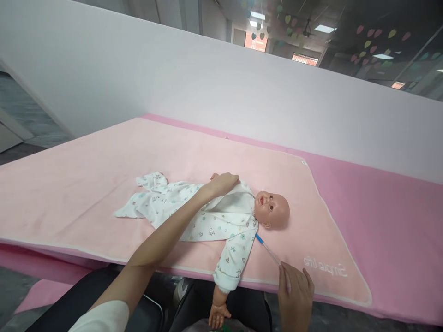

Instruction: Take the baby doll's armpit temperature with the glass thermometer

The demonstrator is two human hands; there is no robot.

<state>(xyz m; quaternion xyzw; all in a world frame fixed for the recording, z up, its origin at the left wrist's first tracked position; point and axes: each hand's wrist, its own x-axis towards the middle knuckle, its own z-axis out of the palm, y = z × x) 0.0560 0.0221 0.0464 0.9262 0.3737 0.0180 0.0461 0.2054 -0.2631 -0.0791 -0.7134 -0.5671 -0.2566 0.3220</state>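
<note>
A baby doll (pixel 272 210) lies on its back on a peach mat (pixel 104 152), head to the right. It wears a white printed baby outfit (pixel 207 226), whose front is open at the chest. My left hand (pixel 224 184) reaches across the doll, its curled fingers closed on the outfit's far front edge; the fingertips are partly hidden. Between the fingertips of my right hand (pixel 294 288) is a thin clear stick with a blue end (pixel 272 251). That blue end points at the doll's near shoulder, by the collar. The doll's near arm (pixel 218 306) hangs over the table's front edge.
Under the mat is a pink cover (pixel 387 221). A white wall panel (pixel 221 87) runs behind the table, with dark glass above it. Below the front edge are my legs and a dark chair (pixel 145 309).
</note>
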